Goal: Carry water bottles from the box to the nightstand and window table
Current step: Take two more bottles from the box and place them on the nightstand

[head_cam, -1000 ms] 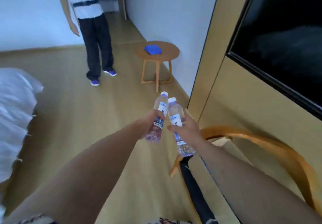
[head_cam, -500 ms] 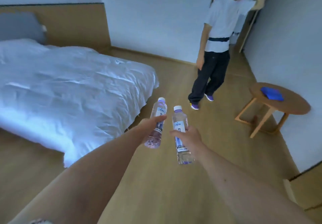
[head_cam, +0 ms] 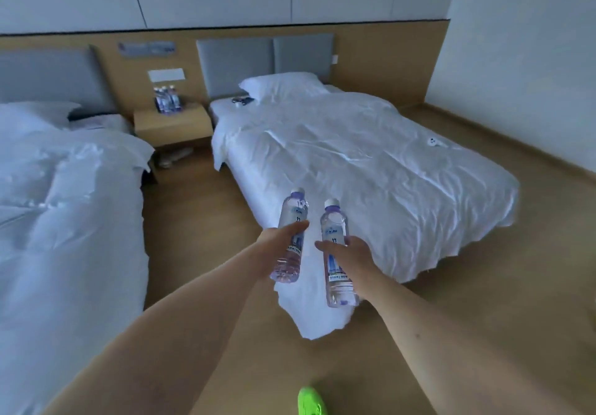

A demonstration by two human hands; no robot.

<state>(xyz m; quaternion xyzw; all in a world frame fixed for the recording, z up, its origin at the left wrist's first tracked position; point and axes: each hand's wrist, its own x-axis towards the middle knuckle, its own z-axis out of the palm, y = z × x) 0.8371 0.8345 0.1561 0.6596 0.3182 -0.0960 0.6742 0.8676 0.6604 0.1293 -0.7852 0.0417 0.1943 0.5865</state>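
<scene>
Your left hand (head_cam: 280, 239): wrapped round the left bottle (head_cam: 290, 240), thumb across the label, bottle upright with a slight lean to the right, white cap up.

Your right hand (head_cam: 350, 253): curled round the right bottle (head_cam: 337, 253) at its middle, bottle upright, clear water showing below the fingers. The two bottles sit close beside each other but do not touch; both are held out in front of you above the floor (head_cam: 200, 221), over the near corner of the right bed.

Nightstand (head_cam: 172, 122): wooden, against the back wall panel, between the two beds. A cluster of bottles (head_cam: 167, 100) already stands on its top, towards the rear. Something pale lies on the floor beneath it; too blurred to tell what.

Right bed (head_cam: 371, 163): white rumpled sheets, one pillow (head_cam: 283, 87) at the head, a small dark item beside the pillow and a small white item near the far edge, neither clear enough to name. Its near corner lies just under your hands.

Left bed (head_cam: 64, 205): white duvet, fills the left side of your view.

Aisle: a strip of bare wooden floor runs between the beds up to the nightstand.

Bright green shoe (head_cam: 311, 401): at the bottom edge, on the floor.
</scene>
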